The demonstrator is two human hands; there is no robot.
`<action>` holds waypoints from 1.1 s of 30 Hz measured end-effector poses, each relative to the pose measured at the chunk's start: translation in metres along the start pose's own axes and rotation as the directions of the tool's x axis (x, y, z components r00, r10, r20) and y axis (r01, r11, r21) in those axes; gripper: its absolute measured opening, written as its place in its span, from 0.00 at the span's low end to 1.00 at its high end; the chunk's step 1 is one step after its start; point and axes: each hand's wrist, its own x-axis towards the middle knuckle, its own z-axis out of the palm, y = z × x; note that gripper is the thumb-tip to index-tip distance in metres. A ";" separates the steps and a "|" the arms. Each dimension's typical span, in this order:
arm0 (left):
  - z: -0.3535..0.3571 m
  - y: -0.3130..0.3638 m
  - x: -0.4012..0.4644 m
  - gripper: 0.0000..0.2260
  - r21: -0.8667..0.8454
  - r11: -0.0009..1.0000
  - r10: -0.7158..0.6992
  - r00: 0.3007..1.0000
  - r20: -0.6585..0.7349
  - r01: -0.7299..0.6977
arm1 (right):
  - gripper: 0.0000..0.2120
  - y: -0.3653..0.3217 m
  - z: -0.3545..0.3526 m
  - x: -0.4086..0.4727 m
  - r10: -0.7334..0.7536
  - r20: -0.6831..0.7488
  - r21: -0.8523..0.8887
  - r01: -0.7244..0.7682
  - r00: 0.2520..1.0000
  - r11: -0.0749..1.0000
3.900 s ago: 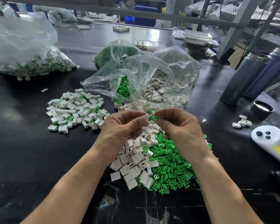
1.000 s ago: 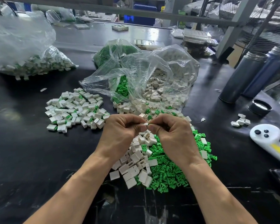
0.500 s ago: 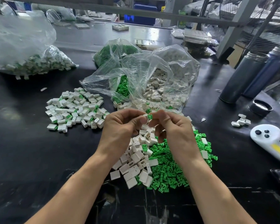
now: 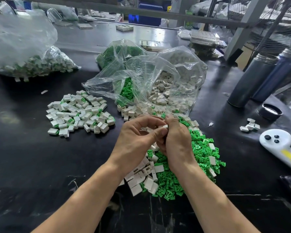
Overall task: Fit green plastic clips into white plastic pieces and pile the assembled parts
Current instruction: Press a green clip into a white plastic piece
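Nearest, toward the front edge of the black table (image 4: pixel 23 165), loose white pieces (image 4: pixel 141 179) and green clips (image 4: pixel 200 157) lay heaped together, presumably so both were within easy reach. Just above that heap the left hand (image 4: pixel 134 143) and right hand (image 4: pixel 176 142) met fingertip to fingertip, both curled and pinching one small white piece (image 4: pixel 165 126) between them; it seemed a clip was being pressed home, though the clip itself was hidden. Left of the hands, toward the table's middle, sat the pile of assembled parts (image 4: pixel 79 111), kept apart from the raw stock. Beyond, an open clear bag (image 4: pixel 158 78) spilled more pieces, and a second bag of finished parts (image 4: pixel 23 56) lay at the far left.
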 end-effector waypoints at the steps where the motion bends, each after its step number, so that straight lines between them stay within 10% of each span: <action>1: 0.000 0.001 0.000 0.05 -0.010 1.000 0.002 1.000 -0.003 -0.002 | 0.31 0.000 0.000 0.000 0.001 0.012 0.023 -0.001 1.000 1.000; 33: 0.005 0.007 -0.006 0.07 0.119 0.993 0.028 1.000 0.005 -0.028 | 0.33 0.001 -0.001 0.001 -0.037 0.016 0.144 0.034 0.999 0.989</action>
